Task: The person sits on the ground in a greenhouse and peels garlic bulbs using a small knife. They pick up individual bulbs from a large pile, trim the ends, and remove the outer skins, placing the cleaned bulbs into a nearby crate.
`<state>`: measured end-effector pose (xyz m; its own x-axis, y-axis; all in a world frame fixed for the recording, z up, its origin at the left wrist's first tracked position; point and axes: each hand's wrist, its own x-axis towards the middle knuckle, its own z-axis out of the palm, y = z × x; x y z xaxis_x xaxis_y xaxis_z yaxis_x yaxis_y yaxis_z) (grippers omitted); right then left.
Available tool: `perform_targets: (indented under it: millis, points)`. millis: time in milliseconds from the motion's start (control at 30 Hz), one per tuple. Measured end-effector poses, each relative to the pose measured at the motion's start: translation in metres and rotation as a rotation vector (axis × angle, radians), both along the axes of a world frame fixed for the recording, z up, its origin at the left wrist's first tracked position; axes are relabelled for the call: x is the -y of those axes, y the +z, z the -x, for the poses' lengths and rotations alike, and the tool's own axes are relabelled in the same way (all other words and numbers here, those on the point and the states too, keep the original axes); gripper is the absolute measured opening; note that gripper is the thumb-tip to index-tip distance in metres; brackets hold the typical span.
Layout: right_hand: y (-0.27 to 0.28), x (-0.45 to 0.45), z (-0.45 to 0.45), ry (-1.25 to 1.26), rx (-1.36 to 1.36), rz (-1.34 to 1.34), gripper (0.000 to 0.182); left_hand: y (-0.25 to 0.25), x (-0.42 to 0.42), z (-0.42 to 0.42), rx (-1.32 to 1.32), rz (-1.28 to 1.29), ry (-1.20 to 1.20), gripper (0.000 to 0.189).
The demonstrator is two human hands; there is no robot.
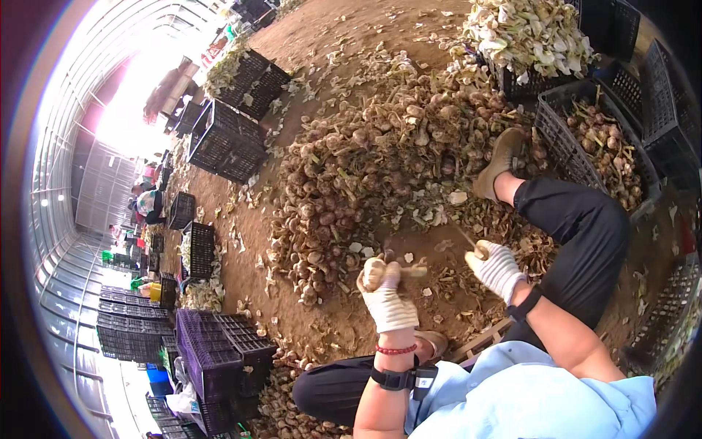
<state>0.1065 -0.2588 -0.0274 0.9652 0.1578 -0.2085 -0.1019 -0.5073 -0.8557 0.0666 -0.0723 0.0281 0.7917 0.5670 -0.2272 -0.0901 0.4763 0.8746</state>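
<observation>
My left hand (386,299), in a striped white work glove, grips a garlic bulb (375,273) whose cut-looking stalk points right. A knife with a thin blade (465,235) is in my gloved right hand (496,269); its handle is mostly covered by my fingers. The two hands are apart, both above bare soil strewn with peelings. Beyond them spreads a large heap of garlic bulbs (351,159) with roots and dry stalks, curving from the left round to my right shoe.
A black plastic crate (570,142) holding garlic stands right of my leg. Behind it, another crate is heaped with pale skins (529,38). Stacked black crates (227,140) stand at left, near a purple mesh-covered stack (208,351). Farther off, a person (148,203) bends over.
</observation>
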Motion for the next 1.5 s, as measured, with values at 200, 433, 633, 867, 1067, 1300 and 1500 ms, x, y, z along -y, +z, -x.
perform_targets:
  millis: [200, 433, 633, 867, 1067, 1300, 1500]
  points:
    - [0.033, -0.046, 0.02, 0.101, 0.051, -0.185, 0.02, 0.013, 0.018, -0.003, 0.093, 0.639, 0.165, 0.016]
    - [-0.072, -0.017, 0.003, 0.041, -0.272, 0.046, 0.024, 0.154, -0.129, 0.082, 1.014, 0.321, 0.264, 0.015]
    - [-0.022, -0.066, 0.002, 0.026, -0.321, -0.324, 0.026, 0.059, -0.161, 0.002, -0.064, -0.487, 0.22, 0.029]
    - [-0.028, -0.039, -0.015, -0.082, -0.456, -0.279, 0.027, -0.117, -0.129, -0.192, -0.477, 0.33, -0.011, 0.05]
    - [-0.04, -0.031, -0.022, -0.029, -0.315, -0.14, 0.028, -0.174, -0.148, -0.276, -0.634, -0.262, -0.345, 0.063]
    - [-0.038, -0.026, -0.018, -0.075, -0.388, -0.291, 0.026, -0.222, -0.109, -0.134, -0.346, 0.429, -0.279, 0.036]
    - [-0.009, -0.024, -0.007, -0.087, -0.371, -0.421, 0.025, -0.038, -0.053, -0.042, 0.019, 0.154, -0.373, 0.043]
